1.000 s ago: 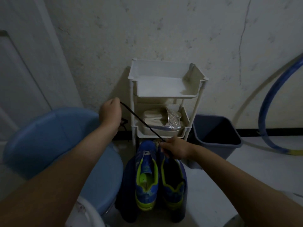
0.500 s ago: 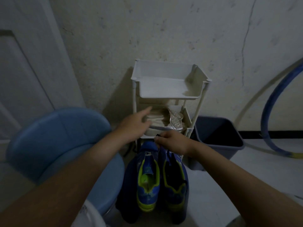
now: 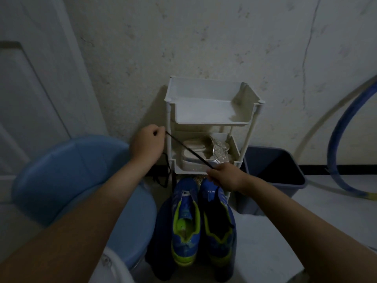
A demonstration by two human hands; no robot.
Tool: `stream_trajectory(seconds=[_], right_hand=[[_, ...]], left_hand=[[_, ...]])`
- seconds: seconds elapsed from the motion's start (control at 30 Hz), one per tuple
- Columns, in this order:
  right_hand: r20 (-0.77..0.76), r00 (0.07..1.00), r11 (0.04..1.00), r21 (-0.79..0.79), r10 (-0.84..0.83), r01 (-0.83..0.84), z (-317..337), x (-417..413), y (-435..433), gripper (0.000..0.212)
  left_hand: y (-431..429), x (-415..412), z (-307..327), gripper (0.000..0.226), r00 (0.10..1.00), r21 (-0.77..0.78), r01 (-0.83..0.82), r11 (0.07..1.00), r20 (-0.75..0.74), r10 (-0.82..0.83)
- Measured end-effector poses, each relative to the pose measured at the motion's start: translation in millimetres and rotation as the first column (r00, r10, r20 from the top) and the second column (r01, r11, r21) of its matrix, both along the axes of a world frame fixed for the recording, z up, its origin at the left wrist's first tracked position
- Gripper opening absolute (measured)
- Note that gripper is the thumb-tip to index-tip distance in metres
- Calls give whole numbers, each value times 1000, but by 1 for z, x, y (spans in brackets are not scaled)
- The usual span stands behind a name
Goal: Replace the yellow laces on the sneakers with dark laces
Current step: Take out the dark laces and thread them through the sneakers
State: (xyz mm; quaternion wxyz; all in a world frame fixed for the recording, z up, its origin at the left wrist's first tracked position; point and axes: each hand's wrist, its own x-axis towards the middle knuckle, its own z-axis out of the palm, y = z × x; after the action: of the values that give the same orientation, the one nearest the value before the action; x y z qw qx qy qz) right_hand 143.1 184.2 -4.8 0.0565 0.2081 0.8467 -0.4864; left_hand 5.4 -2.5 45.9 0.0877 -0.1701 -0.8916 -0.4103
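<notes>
The dark lace (image 3: 189,151) runs taut in a straight line from the left hand (image 3: 148,142), raised at far left, down to the right hand (image 3: 224,176), which sits low over the toe of the right sneaker (image 3: 219,227). Both hands hold the lace. The left hand is fisted round it; the right hand pinches it with curled fingers. A short run drops from the right hand to the front of the right sneaker. The eyelet it enters cannot be made out.

Judgement: the lace is held stretched to draw slack through an eyelet and to keep it free of twists. The loose end hangs in loops below the left hand, left of the shoes, probably to keep it out of the working area.

The left sneaker (image 3: 184,227) stands close beside the right one on the floor (image 3: 285,231), toes toward the wall. No yellow lace can be seen on either shoe; the yellow-green areas appear to be lining.

The pair sits just in front of the white shelf rack (image 3: 212,121). A blue stool (image 3: 81,180) is to the left and a dark bin (image 3: 275,174) to the right.
</notes>
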Motion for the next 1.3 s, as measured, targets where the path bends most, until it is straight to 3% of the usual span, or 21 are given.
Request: stream_trajectory(seconds=[0.17, 0.27, 0.37, 0.43, 0.53, 0.57, 0.63, 0.7, 0.77, 0.9, 1.03, 1.1, 1.17, 1.23, 1.3], right_hand=[[199, 980, 999, 39, -9, 2, -16, 1, 12, 32], [259, 965, 998, 64, -38, 22, -17, 1, 10, 38], [286, 953, 994, 49, -104, 94, -17, -1, 10, 41], [187, 967, 985, 41, -174, 169, -16, -5, 8, 37], [-146, 953, 956, 82, -267, 280, -9, -11, 6, 29], [-252, 924, 949, 59, -287, 311, -5, -12, 6, 27], [-376, 873, 947, -47, -311, 318, 2, -12, 6, 24], [-404, 859, 949, -141, -316, 283, 8, -10, 3, 21], [-372, 861, 918, -323, -347, 230, 16, -10, -5, 32], [-224, 910, 799, -578, -348, 164, 23, -5, -9, 24], [-221, 925, 892, -404, -310, 202, 12, -1, 2, 12], [-208, 933, 912, -354, -294, 208, 7, -1, 4, 19], [-180, 949, 932, -303, -258, 196, 5, -1, 5, 25], [-152, 969, 957, -245, -196, 156, 3, -2, 5, 25], [-147, 977, 968, -219, -155, 120, 1, -3, 5, 23]], left_hand=[[-10, -8, 3, 30, 968, 319, -249, 914, 114, 224], [-8, -4, 8, 28, 964, 476, -266, 838, 135, 229], [-4, -2, 12, 32, 979, 686, -202, 700, 146, 140], [-3, -2, 13, 31, 982, 740, -180, 648, 178, 70], [1, 3, 15, 28, 953, 769, -143, 623, 278, -125], [2, 7, 16, 32, 907, 795, -129, 593, 336, -254], [4, 14, 19, 44, 718, 830, -55, 555, 419, -556], [5, 21, 18, 50, 552, 740, 134, 659, 497, -670], [5, 28, 11, 47, 412, 634, 310, 708, 582, -701], [14, 46, -18, 30, 184, 413, 666, 621, 716, -674], [20, 52, -42, 23, 51, 160, 875, 456, 908, -416], [20, 49, -44, 32, 71, 69, 908, 412, 947, -315], [20, 44, -41, 37, 152, -15, 911, 413, 941, -301], [19, 38, -37, 32, 304, -112, 872, 476, 886, -349], [19, 31, -37, 25, 511, -177, 762, 623, 756, -410]])
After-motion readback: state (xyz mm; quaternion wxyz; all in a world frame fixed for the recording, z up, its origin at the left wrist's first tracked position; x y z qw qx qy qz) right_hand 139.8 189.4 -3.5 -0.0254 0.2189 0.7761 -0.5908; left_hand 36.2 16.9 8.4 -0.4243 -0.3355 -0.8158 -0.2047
